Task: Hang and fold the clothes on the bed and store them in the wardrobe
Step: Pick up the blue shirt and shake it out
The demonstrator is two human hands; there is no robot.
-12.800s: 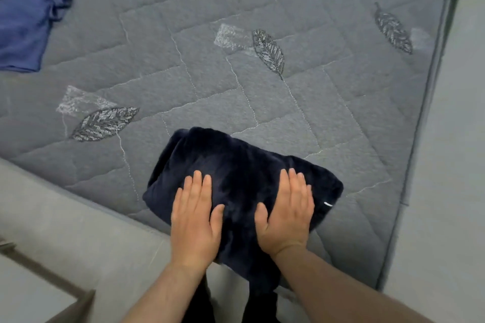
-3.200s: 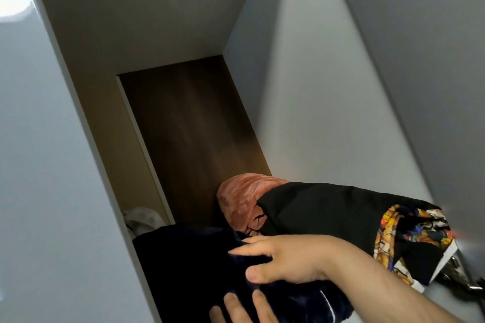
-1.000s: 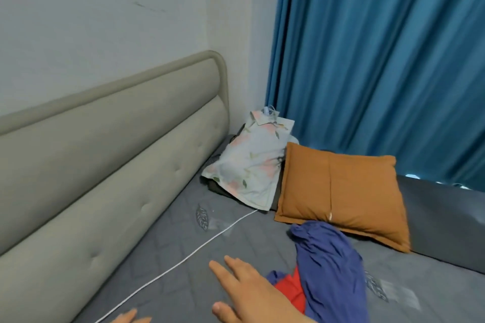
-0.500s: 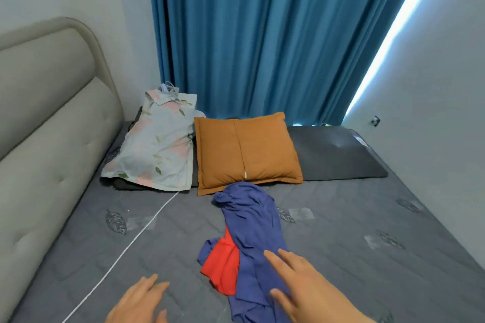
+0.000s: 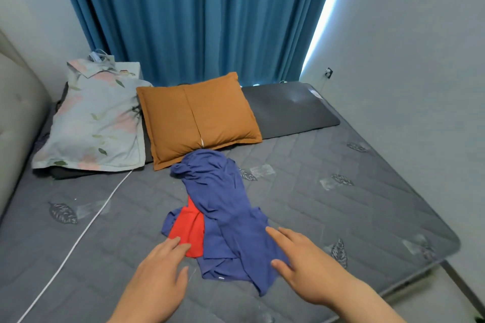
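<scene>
A home bedroom: a quilted grey bed [image 5: 341, 217], orange pillow [image 5: 196, 118] and blue curtain [image 5: 196, 13].

A crumpled blue garment [image 5: 217, 207] is seen in the middle of the grey quilted bed [image 5: 341, 204], with a red garment [image 5: 190, 228] partly covered by its left side. Both hands are held out with straight fingers: the left hand [image 5: 157, 278] is set with fingertips at the red garment's near edge, the right hand [image 5: 307, 267] over the blue garment's near right part. Along the bed's far edge a floral pillow [image 5: 97, 120], an orange pillow [image 5: 196, 118] and a dark grey cushion [image 5: 288, 110] are lined up.
</scene>
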